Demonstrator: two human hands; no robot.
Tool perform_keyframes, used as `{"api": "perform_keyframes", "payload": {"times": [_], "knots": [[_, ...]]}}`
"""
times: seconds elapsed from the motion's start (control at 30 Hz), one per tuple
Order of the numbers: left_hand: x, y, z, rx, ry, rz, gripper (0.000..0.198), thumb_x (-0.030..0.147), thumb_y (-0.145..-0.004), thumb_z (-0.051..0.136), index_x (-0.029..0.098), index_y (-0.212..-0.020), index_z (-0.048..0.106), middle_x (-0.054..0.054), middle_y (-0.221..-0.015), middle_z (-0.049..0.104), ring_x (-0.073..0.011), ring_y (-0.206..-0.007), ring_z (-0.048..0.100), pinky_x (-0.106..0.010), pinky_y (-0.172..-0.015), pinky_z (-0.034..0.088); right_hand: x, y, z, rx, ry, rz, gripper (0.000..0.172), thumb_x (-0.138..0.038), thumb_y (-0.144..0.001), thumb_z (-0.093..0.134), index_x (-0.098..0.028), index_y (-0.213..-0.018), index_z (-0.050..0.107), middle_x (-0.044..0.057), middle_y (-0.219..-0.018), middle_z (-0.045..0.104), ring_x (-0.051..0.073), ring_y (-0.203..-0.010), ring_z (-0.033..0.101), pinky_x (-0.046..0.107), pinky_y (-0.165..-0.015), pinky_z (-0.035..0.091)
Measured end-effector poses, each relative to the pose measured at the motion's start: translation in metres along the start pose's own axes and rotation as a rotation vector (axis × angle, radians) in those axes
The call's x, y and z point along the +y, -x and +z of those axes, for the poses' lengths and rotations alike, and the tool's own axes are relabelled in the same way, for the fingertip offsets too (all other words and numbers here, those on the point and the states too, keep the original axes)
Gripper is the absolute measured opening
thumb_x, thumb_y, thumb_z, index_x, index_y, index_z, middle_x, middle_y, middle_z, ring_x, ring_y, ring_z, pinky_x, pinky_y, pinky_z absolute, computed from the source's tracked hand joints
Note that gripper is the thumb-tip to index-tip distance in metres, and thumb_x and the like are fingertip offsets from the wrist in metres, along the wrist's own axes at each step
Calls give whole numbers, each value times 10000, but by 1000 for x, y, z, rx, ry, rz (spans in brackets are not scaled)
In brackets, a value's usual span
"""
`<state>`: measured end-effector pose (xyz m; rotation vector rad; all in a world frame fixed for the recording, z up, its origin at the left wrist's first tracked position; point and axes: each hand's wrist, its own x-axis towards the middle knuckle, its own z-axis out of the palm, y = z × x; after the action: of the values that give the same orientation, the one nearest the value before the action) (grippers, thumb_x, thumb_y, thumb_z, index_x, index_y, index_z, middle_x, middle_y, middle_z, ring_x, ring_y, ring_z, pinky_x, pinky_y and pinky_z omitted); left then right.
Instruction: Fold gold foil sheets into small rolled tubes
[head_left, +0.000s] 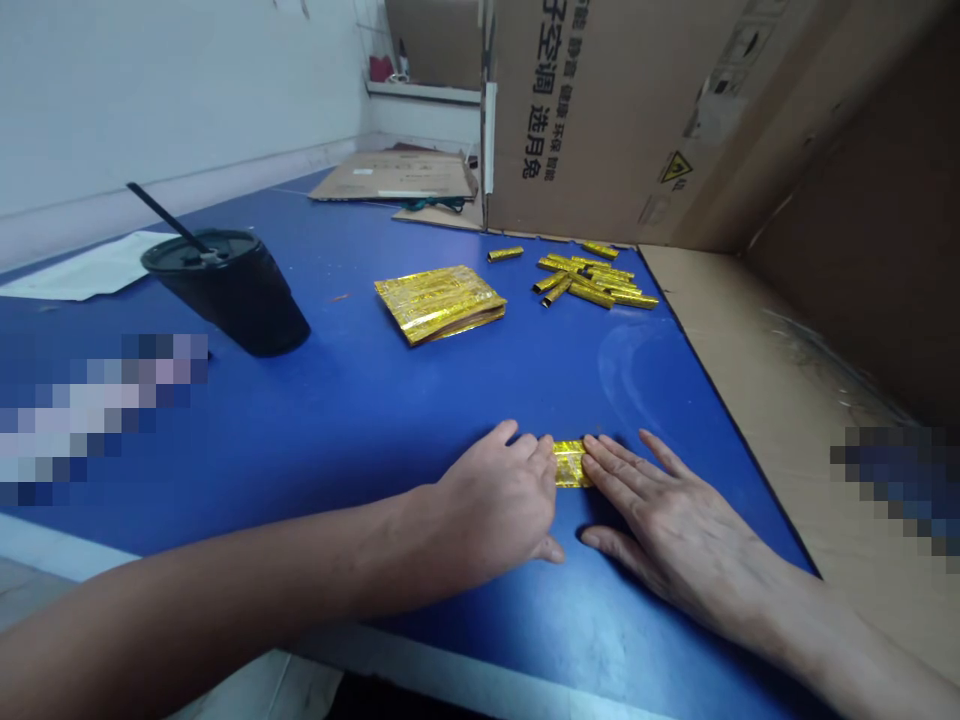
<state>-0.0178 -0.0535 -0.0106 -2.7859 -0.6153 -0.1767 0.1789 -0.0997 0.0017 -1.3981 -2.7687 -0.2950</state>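
Note:
A small gold foil piece [570, 463] lies on the blue table [360, 400] near its front edge. My left hand [495, 505] rests palm down with its fingertips on the foil's left end. My right hand [660, 505] lies flat with its fingertips pressing the foil's right end. Farther back sits a flat stack of gold foil sheets [439, 300]. Behind and right of the stack lies a heap of several rolled gold foil sticks [592, 280], with one stick [505, 254] apart from the heap.
A black cup with a lid and straw [229, 285] stands at the left. A large cardboard box [600, 110] rises at the back right, with flat cardboard [780, 380] along the table's right side. White paper [82, 268] lies at far left.

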Motion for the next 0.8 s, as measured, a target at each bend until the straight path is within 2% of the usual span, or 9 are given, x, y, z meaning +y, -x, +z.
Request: {"api": "perform_keyframes", "payload": {"times": [0.2,0.33,0.47,0.53,0.67,0.8], "knots": [[-1,-1,-1,-8,43,-40,753,670,-688,483,36,-1086,568,-199,-1189,521,-284,-1003,500,-361,-770,360,0,-1,-3,-75,-12,6,585,-415,-822,443,-8,-1242,447,206,-1277,435,286,-1167,432,459,-923,412],[-2,-2,-4,-38,55,-35,718,662,-707,466,59,-1081,573,-189,-1199,514,-285,-1013,488,-381,-784,360,-1,1,-2,-84,-33,24,586,-419,-821,439,-28,-1257,433,195,-1309,399,288,-1206,380,501,-958,357],[-3,-3,-5,-4,71,-31,651,652,-705,480,89,-1003,613,-187,-1229,479,-292,-1047,453,-394,-819,344,-1,2,-2,-87,-52,16,612,-448,-823,426,-32,-1272,414,200,-1330,366,284,-1235,333,507,-980,321],[-3,-4,-7,0,97,-25,598,637,-698,505,106,-941,632,-171,-1185,503,-287,-1026,455,-378,-803,350,-1,2,-3,-93,-54,12,621,-459,-824,418,-31,-1273,412,201,-1332,359,285,-1240,323,511,-981,318],[-4,-6,-10,-43,158,-20,562,616,-681,545,101,-884,637,-127,-963,570,-248,-871,495,-343,-740,372,0,2,-5,-105,-50,6,637,-480,-820,409,-33,-1274,413,201,-1334,357,286,-1238,327,509,-979,319],[-4,-6,-11,-55,171,-21,551,600,-698,540,85,-870,628,-136,-953,568,-244,-858,500,-335,-731,377,0,3,-4,-116,-73,16,664,-494,-812,417,-32,-1289,394,206,-1344,342,280,-1242,321,479,-985,326]]}}
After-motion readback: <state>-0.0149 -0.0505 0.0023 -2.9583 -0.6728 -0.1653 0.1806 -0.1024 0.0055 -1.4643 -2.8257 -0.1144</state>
